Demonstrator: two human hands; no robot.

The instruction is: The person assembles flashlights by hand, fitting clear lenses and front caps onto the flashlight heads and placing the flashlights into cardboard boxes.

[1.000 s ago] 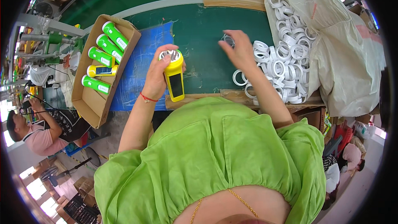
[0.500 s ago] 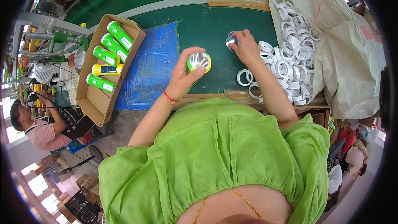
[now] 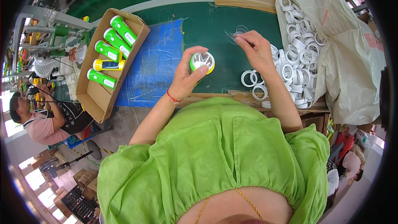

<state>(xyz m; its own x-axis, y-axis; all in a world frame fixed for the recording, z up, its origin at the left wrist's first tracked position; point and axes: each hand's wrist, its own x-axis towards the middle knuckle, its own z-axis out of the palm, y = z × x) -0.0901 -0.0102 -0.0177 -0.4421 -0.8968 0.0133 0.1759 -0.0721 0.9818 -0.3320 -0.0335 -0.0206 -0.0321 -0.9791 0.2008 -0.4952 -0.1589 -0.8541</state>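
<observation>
Green tabletop (image 3: 207, 25), blue mat beside a box (image 3: 93, 95) of finished torches. Left hand (image 3: 186, 79) grips a torch (image 3: 202, 61), lens end up, presenting its open face. Right hand (image 3: 257, 49) pinches a clear disc (image 3: 239, 31) just above the rings (image 3: 290, 62).

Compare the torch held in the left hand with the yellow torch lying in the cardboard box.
The held torch is green and stands end-on in the left hand, reflector facing the camera; the yellow torch lies flat on its side in the cardboard box, untouched. Both look like the same model.
</observation>
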